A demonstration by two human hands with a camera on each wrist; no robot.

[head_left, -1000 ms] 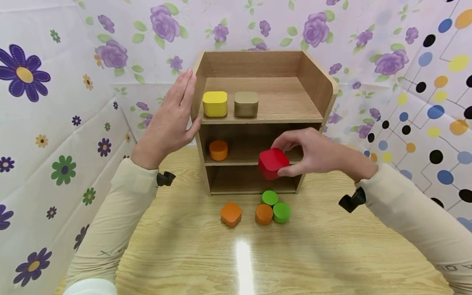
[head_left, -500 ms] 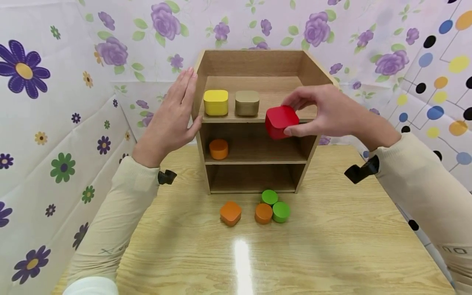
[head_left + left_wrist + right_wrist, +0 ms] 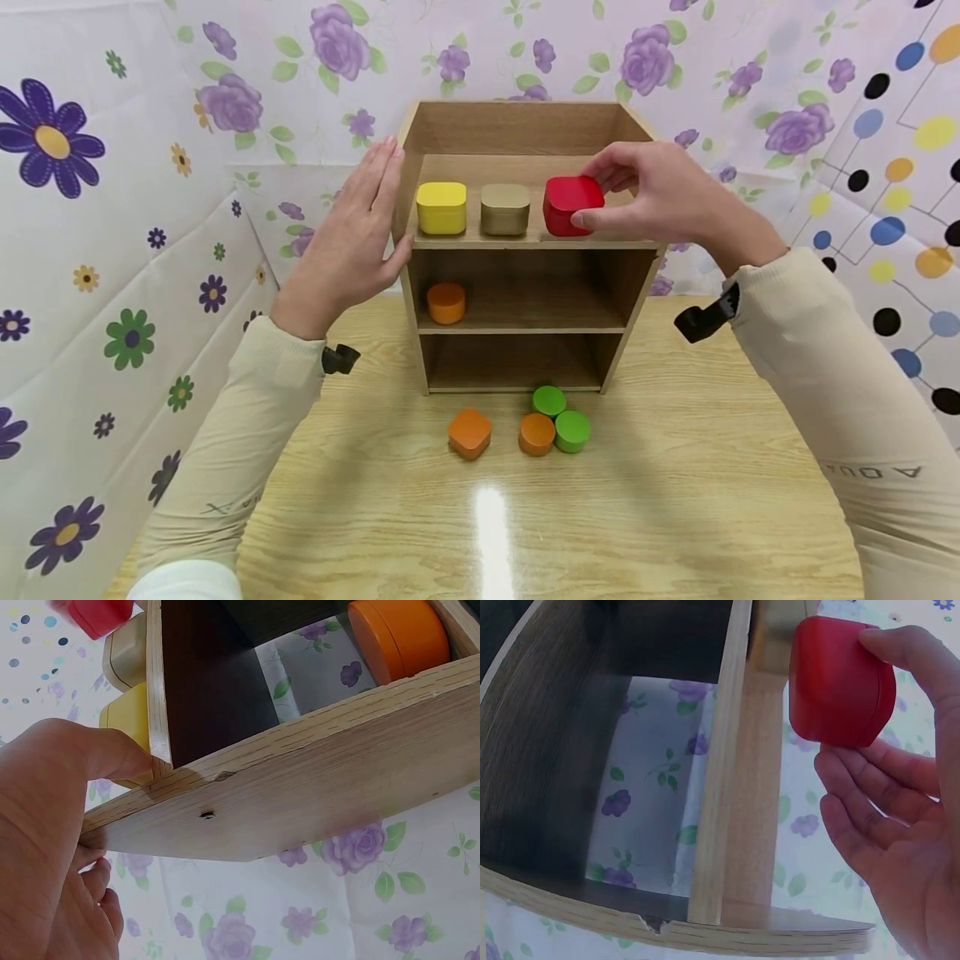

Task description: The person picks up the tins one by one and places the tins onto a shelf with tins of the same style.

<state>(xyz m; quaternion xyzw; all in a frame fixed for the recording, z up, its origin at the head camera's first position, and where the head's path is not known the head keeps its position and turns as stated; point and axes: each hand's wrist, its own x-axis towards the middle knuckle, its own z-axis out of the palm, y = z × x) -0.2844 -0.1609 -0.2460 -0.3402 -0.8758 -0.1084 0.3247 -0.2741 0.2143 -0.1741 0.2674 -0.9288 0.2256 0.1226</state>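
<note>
My right hand (image 3: 651,196) pinches a red lidded box (image 3: 567,205) with rounded corners, thumb in front and fingers behind. The box is at the front right of the wooden shelf unit's (image 3: 517,246) top board. Whether its base touches the board I cannot tell. To its left stand a gold-brown box (image 3: 504,211) and a yellow box (image 3: 442,208), in a row. My left hand (image 3: 348,229) rests along the unit's left side panel, fingers straight; its thumb (image 3: 112,754) touches the front edge beside the yellow box.
On the middle shelf, at left, stands a round orange box (image 3: 446,303). In front of the unit, the table (image 3: 390,508) bears a square orange box (image 3: 470,434), a round orange box (image 3: 537,435) and two round green boxes (image 3: 573,431). Patterned cloth walls surround the table.
My right hand has lifted the red box from in front of the middle shelf up to the top board, to the right of the gold-brown box. The left hand has stayed in place.
</note>
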